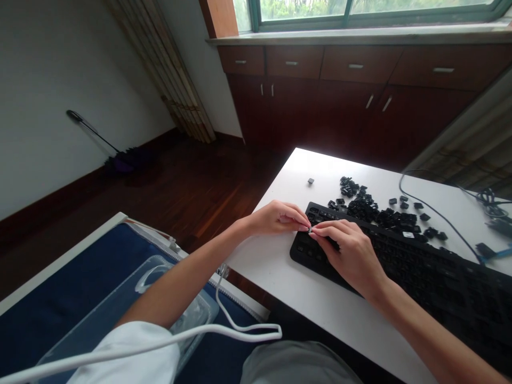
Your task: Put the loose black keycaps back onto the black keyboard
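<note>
A black keyboard (404,256) lies slantwise on the white table, and many of its keys look to be off. Over its left end, the fingertips of my left hand (282,217) and my right hand (352,250) meet. Both are pinched on a tiny greyish piece (310,230) that looks like a keycap; fingers mostly cover it. Behind the keyboard is a loose heap of black keycaps (362,205), with several scattered to its right. One single keycap (310,182) sits apart near the table's far left corner.
A cable (436,229) curves over the right side of the white table (272,266). On the left is a blue surface (92,272) with a clear plastic bag, and a white cord (224,332) crosses in front of me. Dark cabinets (320,112) stand beneath the window.
</note>
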